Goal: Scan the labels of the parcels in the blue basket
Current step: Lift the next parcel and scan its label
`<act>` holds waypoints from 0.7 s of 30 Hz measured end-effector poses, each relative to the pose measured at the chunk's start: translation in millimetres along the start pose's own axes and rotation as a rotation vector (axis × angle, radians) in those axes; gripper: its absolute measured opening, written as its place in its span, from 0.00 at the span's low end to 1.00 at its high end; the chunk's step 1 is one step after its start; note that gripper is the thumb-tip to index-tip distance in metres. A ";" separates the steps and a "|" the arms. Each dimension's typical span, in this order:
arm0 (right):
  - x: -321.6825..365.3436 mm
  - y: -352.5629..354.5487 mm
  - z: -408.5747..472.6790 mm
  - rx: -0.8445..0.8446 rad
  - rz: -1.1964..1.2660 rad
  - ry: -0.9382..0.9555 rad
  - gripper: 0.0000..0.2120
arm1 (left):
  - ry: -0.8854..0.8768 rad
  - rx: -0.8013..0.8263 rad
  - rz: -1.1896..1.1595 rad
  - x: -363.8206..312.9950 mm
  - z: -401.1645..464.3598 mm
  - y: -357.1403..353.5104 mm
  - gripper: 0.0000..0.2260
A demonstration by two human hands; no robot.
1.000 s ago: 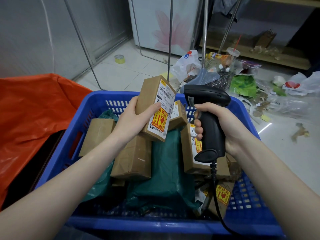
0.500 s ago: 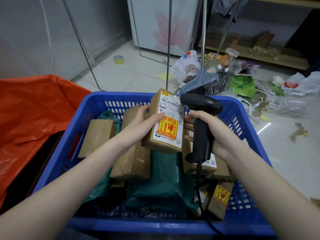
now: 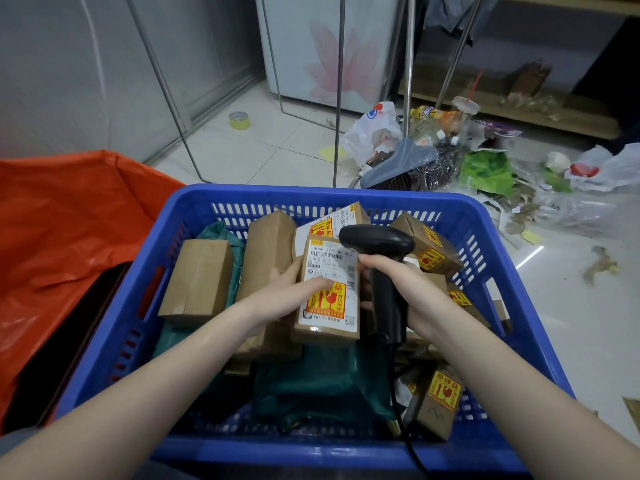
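Note:
A blue basket [image 3: 114, 344] in front of me holds several brown cardboard parcels and dark green mailer bags [image 3: 322, 386]. My left hand [image 3: 287, 296] grips a small brown parcel [image 3: 329, 292] down among the others, its white label and yellow-red fragile sticker facing up. My right hand [image 3: 412, 289] holds a black barcode scanner [image 3: 381, 261] by its handle, right beside that parcel, with the cable trailing toward me. Other labelled parcels lie behind [image 3: 332, 220] and at the right [image 3: 429, 247].
An orange plastic sheet [image 3: 62, 216] lies left of the basket. On the tiled floor beyond are metal rack legs [image 3: 337, 98], a yellow tape roll [image 3: 239, 120], a broom head [image 3: 398, 164], and scattered plastic bags and litter [image 3: 485, 168] at the right.
My left hand has lowered the labelled parcel from above the basket down onto the pile, turning its label upward. The scanner in my right hand came down with it.

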State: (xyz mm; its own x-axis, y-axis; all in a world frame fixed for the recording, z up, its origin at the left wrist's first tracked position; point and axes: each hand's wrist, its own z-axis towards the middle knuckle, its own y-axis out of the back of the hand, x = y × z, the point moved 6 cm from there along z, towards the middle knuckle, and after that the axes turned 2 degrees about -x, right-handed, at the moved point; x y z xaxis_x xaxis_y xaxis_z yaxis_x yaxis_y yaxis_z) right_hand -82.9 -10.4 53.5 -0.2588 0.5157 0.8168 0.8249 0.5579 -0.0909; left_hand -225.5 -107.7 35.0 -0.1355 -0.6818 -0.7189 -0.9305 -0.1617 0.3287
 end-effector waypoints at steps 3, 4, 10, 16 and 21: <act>-8.1 -0.9 3.3 -0.014 -0.035 -0.017 0.17 | 0.074 0.025 0.055 16.3 4.7 -7.2 0.24; -10.0 -1.6 4.0 -0.013 -0.038 -0.023 0.17 | 0.085 0.039 0.049 20.4 5.8 -9.7 0.25; -14.2 -5.8 4.3 0.007 -0.056 -0.044 0.14 | 0.063 0.042 -0.012 18.5 6.6 -14.3 0.31; -13.0 -8.1 1.1 0.009 -0.102 -0.049 0.15 | 0.093 0.024 -0.036 17.9 6.3 -11.5 0.30; -13.8 -11.2 1.4 0.020 -0.106 -0.048 0.15 | 0.116 0.013 -0.035 16.8 5.5 -10.8 0.31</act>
State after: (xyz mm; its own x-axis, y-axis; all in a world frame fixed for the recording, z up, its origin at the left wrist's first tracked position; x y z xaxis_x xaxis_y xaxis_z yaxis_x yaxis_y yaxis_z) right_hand -89.2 -22.9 42.4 -0.3679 0.4835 0.7943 0.7819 0.6232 -0.0172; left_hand -219.6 -113.4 16.0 -0.0631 -0.7538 -0.6540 -0.9385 -0.1781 0.2959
